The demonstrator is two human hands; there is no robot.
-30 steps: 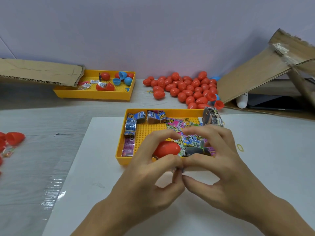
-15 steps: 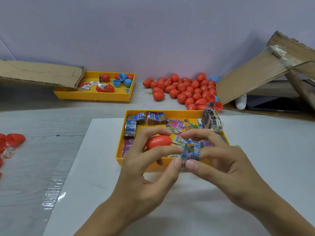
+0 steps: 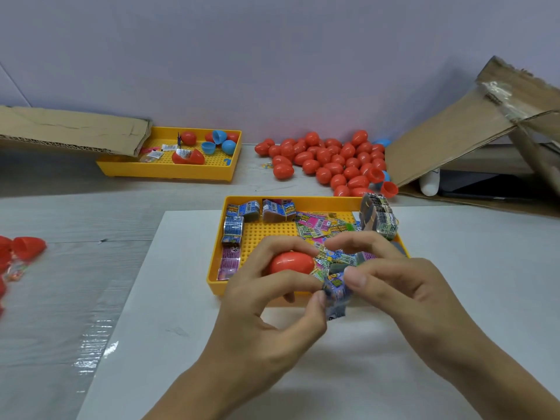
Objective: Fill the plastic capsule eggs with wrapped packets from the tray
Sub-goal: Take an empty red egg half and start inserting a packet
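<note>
Both hands curled, fingertips together

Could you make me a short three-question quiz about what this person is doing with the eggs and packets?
1. True or false: the left hand holds a red egg.
2. What do both hands pinch between them? A) blue packet B) cardboard C) blue egg half
3. Where does the big heap of red eggs lie: inside the near yellow tray or behind it?

Key: 1 true; 2 A, the blue packet, with the right hand; 3 behind it.
</note>
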